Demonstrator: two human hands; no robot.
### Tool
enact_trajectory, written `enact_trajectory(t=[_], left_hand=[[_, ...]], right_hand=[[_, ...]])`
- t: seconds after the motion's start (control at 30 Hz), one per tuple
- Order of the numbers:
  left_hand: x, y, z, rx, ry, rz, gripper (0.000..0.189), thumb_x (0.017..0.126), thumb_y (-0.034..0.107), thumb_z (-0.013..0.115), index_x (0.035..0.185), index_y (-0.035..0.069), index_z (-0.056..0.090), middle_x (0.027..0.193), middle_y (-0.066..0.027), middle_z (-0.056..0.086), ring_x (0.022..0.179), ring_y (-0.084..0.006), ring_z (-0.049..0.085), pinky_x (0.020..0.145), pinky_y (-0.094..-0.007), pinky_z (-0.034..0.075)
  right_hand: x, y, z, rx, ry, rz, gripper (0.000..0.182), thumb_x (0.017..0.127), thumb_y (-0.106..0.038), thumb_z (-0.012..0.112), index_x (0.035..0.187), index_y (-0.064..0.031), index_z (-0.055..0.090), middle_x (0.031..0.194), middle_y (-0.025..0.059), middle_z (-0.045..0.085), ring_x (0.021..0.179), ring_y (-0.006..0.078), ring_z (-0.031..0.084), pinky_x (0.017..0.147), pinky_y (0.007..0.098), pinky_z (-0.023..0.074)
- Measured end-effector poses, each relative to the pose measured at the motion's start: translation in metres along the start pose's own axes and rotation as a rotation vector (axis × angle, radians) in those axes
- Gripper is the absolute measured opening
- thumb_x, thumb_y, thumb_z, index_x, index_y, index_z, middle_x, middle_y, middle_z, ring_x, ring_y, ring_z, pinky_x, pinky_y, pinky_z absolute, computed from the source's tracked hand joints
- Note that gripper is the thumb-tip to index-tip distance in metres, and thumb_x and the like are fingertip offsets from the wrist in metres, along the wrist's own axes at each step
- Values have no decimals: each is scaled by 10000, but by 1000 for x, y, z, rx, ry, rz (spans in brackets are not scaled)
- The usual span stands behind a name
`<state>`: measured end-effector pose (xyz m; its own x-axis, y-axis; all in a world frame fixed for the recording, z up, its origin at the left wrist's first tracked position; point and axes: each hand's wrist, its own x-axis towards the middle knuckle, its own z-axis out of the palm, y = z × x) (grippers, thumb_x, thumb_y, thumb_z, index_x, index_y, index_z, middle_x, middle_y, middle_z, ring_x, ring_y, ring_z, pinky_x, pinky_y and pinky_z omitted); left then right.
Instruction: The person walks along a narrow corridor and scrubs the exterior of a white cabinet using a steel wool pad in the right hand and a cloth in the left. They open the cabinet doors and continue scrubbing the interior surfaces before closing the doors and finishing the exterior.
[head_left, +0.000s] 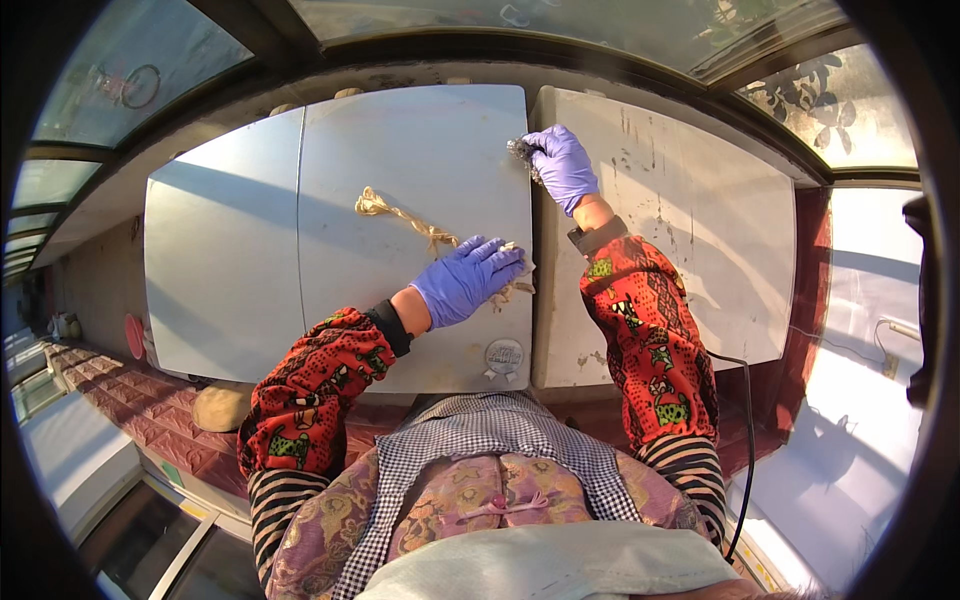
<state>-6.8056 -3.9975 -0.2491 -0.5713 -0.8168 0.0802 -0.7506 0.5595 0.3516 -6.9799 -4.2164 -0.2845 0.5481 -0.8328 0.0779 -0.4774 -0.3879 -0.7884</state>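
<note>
My left hand, in a purple glove, lies palm down on a white panel with a seam across it. Crumpled pale cloth shows under and between its fingertips, near the panel's right edge. From beside this hand a twisted beige cloth strip stretches to the upper left; whether it joins the cloth is hidden. In a matching glove, my right hand is closed around a steel wool scourer. That hand is at the panel's upper right corner, over the gap beside a second white slab.
The second slab, stained with dark drips, lies to the right. A round silver badge sits near the panel's lower corner. Window frames curve along the far side. A black cable hangs by my right arm; a round tan object is at left.
</note>
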Motion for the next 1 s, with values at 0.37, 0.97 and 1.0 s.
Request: enact_trajectory(t=[0.37, 0.97, 1.0], left_hand=[[-147, -93, -26, -5, 323, -762, 599, 857, 51, 611, 1422, 43, 411, 1452, -169, 438, 1337, -372, 423, 1120, -440, 363], [-165, -48, -17, -3, 337, -756, 517, 916, 77, 578, 1411, 34, 436, 1467, -182, 444, 1373, -387, 394, 1132, -445, 343], [-166, -49, -16, -1, 343, -750, 521, 913, 77, 582, 1411, 35, 436, 1464, -182, 447, 1368, -387, 400, 1130, -446, 345]], right_hand=[[-87, -130, 50, -152, -505, -439, 227, 802, -20, 631, 999, -117, 686, 841, 82, 581, 811, 270, 566, 773, 371, 499], [-145, -90, 27, -130, -238, -225, 211, 770, -48, 675, 980, -56, 693, 851, 120, 597, 906, 312, 577, 851, 398, 492], [-149, -93, 29, -151, -335, -309, 193, 777, -56, 673, 969, -61, 695, 850, 115, 594, 890, 310, 581, 832, 396, 495]])
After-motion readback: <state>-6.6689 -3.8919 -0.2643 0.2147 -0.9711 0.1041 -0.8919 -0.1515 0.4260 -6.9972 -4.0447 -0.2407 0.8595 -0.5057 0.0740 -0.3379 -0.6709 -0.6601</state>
